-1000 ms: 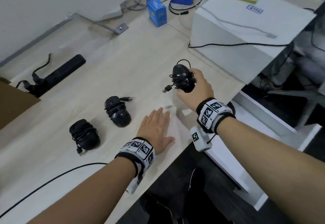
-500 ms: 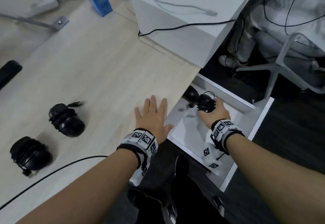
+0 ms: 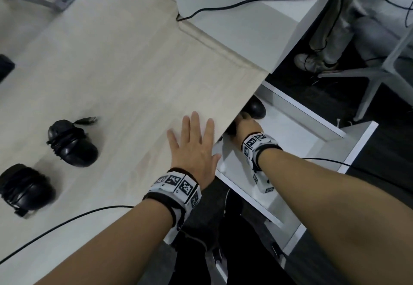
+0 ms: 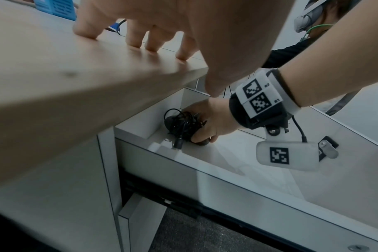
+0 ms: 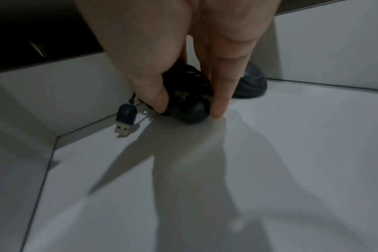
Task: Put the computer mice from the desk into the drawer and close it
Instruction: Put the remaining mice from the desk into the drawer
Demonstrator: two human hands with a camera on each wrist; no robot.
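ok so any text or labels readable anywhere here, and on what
"R2": small, beside the upper marker on the right wristband.
"R1": small, beside the lower marker on the same band.
Blue box: printed lines, too blurred to read.
Nothing else is legible; the marker squares are patterns, not text.

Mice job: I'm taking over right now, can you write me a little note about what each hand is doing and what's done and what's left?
Left hand: open, flat on the desk near its edge.
Right hand: inside the open drawer, gripping a cable-wrapped mouse that is at the drawer floor, not let go yet.
Done: another mouse already lies in the drawer, just behind.
Left: release this one, move the near desk mouse and the far-left desk mouse into the drawer, then close it.
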